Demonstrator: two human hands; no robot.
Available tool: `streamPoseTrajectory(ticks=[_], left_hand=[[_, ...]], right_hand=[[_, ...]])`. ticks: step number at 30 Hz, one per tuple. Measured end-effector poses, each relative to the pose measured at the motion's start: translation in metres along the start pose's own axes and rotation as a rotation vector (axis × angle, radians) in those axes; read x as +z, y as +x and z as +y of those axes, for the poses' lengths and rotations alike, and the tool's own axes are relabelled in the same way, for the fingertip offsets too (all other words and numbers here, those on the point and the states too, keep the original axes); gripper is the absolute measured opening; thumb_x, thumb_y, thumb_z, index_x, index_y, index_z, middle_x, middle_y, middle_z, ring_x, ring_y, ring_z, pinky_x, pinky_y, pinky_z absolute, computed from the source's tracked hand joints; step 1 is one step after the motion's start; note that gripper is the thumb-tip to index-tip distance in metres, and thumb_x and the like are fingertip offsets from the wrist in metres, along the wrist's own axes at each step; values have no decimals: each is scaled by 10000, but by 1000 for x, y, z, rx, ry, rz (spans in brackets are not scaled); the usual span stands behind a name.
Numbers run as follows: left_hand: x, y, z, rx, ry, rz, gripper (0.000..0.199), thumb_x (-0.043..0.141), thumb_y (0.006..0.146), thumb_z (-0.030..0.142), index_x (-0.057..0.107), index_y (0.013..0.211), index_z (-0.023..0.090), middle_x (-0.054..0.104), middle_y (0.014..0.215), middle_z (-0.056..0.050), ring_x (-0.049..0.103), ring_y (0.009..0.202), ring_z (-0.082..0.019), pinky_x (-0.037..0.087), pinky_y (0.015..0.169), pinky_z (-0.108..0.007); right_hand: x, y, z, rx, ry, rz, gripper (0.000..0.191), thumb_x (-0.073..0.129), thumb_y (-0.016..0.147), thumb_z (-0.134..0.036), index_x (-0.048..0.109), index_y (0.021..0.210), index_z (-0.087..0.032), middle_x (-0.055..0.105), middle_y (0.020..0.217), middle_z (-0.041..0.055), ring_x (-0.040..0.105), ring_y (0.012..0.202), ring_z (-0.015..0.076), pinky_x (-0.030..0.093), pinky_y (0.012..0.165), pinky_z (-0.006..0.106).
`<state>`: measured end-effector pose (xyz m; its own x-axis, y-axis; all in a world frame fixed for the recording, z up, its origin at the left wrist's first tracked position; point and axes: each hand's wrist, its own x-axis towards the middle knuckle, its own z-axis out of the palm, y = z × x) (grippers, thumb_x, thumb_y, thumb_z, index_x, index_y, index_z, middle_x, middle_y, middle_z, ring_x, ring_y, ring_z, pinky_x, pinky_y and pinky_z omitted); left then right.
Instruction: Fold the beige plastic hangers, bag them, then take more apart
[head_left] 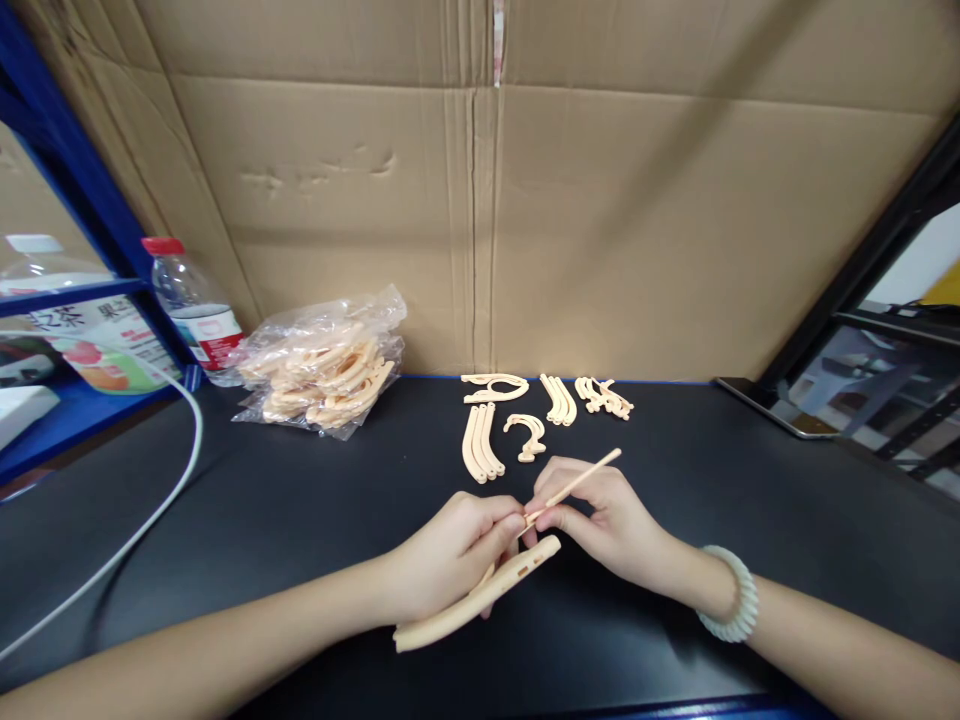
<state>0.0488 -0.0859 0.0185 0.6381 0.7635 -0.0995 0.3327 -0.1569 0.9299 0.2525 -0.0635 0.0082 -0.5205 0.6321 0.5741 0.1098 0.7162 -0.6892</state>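
Note:
My left hand (pixel 469 555) is closed around a beige, curved hanger arm (pixel 480 600) with small slots near its upper end. Its thumb and forefinger pinch the near end of a thin beige strip (pixel 581 478). From the other side, the closed fingers of my right hand (pixel 600 505) grip this strip, which points up and to the right. Fingers hide where the strip meets any other part. Beyond my hands lie several curved arms (pixel 482 443), some hook-shaped pieces (pixel 527 432), slimmer curved strips (pixel 559 400) and a cluster of small pieces (pixel 604 397).
A clear plastic bag (pixel 322 370) of similar beige parts sits at the back left, beside a red-capped bottle (pixel 195 310). A white cable (pixel 176 490) curves across the black table (pixel 300 530). Cardboard (pixel 337 200) stands behind. A dark flat device (pixel 776 408) lies back right.

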Motion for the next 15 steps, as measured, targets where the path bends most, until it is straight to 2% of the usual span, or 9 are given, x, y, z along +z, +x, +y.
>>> streamPoseTrajectory(ticks=[6, 15], left_hand=[[0, 0, 2, -12, 14, -41, 474, 349, 943, 593, 512, 764, 185, 560, 576, 27, 561, 429, -100, 389, 397, -160], [0, 1, 4, -9, 17, -58, 478, 357, 930, 601, 512, 754, 185, 557, 579, 23, 557, 424, -110, 396, 394, -178]], right_hand=[[-5, 1, -4, -127, -86, -89, 217, 514, 957, -231, 664, 802, -205, 634, 734, 36, 579, 701, 160, 494, 762, 360], [-9, 1, -3, -191, -99, -145, 184, 514, 939, -155, 659, 840, -211, 618, 745, 42, 553, 698, 163, 482, 718, 352]])
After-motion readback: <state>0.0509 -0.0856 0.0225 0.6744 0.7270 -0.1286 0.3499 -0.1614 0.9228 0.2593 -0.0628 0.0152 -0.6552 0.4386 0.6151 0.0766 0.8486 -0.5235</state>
